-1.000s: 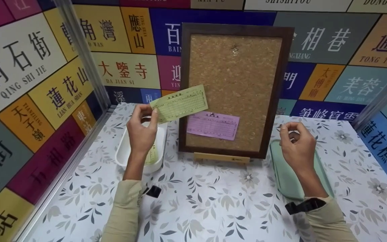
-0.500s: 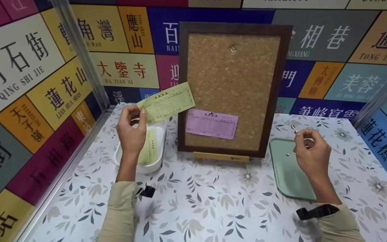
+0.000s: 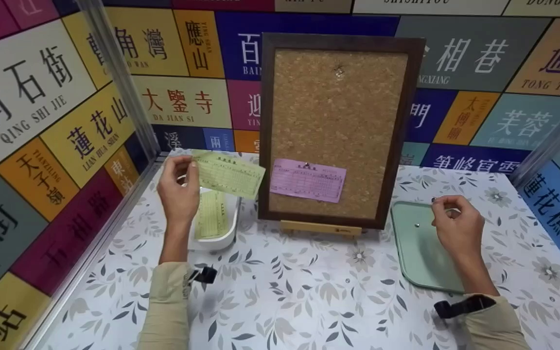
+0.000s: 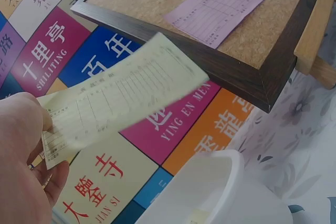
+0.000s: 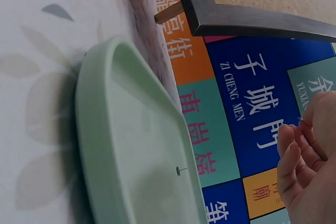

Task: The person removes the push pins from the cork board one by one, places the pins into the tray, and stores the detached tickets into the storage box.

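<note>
My left hand (image 3: 179,189) pinches a yellow-green printed slip (image 3: 229,176) by its left end, above the white tub (image 3: 234,228). More yellow-green paper (image 3: 212,214) lies in that tub. My right hand (image 3: 460,228) is over the green tray (image 3: 409,262), thumb and fingertips pinching a small thumbtack (image 3: 433,199), mostly hidden by the fingers. Another thumbtack (image 5: 179,171) lies in the tray, its pin showing in the right wrist view. A purple slip (image 3: 307,181) is tacked at its top edge to the lower part of the framed cork board (image 3: 338,116).
The cork board stands on a small wooden stand (image 3: 321,228) between tub and tray. Several shiny tacks (image 3: 339,72) cluster near its top. A floral cloth (image 3: 299,301) covers the table. Walls with coloured lettered panels (image 3: 183,102) close off the back and sides.
My left hand has drawn the yellow-green slip left and down, away from the cork board, and its free end now droops. My right hand has moved right and slightly down over the tray.
</note>
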`<state>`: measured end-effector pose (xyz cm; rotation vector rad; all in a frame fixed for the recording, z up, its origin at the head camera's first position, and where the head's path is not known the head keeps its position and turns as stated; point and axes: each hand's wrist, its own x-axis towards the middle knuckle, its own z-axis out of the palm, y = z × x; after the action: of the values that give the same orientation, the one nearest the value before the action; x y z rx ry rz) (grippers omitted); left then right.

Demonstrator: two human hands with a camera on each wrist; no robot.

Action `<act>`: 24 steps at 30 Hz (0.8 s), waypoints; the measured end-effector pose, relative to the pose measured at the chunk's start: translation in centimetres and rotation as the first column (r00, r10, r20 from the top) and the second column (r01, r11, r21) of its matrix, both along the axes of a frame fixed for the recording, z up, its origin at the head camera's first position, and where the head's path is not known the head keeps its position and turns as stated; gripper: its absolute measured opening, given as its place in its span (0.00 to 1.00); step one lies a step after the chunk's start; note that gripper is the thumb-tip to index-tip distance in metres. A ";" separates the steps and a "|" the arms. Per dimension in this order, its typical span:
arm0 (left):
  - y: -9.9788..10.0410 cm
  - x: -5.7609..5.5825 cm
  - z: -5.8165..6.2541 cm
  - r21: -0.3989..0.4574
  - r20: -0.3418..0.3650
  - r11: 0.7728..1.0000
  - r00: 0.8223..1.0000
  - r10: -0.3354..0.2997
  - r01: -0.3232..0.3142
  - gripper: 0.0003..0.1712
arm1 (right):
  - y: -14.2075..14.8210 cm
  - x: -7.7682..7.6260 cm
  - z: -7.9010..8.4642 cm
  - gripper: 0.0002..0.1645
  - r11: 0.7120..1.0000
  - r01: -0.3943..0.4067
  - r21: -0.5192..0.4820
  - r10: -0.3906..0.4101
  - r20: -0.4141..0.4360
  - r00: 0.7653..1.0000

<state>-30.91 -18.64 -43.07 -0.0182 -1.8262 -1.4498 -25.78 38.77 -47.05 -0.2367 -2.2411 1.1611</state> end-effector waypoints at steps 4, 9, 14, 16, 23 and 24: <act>-0.4 -0.1 -0.3 -0.044 0.000 0.999 1.000 0.017 -0.017 0.09 | 0.4 -0.2 -0.5 0.10 1.000 0.007 -0.004 -0.006 0.026 1.000; -0.5 -0.3 -0.8 -0.073 0.016 0.997 0.999 0.033 -0.032 0.10 | 0.7 -0.3 -1.0 0.08 1.000 0.006 -0.002 -0.006 0.050 0.999; -0.7 -0.6 -1.4 -0.090 0.027 0.995 0.999 0.042 -0.039 0.10 | 1.1 -0.3 -1.4 0.10 1.000 -0.013 0.024 0.010 0.123 0.992; -0.8 -0.8 -1.8 -0.104 0.040 0.994 0.998 0.046 -0.042 0.10 | 1.2 -0.3 -1.6 0.11 0.999 -0.020 0.039 0.014 0.149 0.989; -1.3 -1.1 -3.1 -0.170 0.104 0.985 0.994 0.042 -0.024 0.11 | 1.9 -0.2 -2.2 0.12 0.989 -0.050 0.143 0.016 0.226 0.974; -1.4 -1.1 -3.2 -0.178 0.112 0.984 0.993 0.042 -0.021 0.11 | 2.0 -0.2 -2.3 0.11 0.984 -0.059 0.166 0.019 0.235 0.972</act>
<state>-31.98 -20.07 -46.31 0.0062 -2.0357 -1.2866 -26.02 40.79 -49.36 -0.2711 -2.5467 0.9948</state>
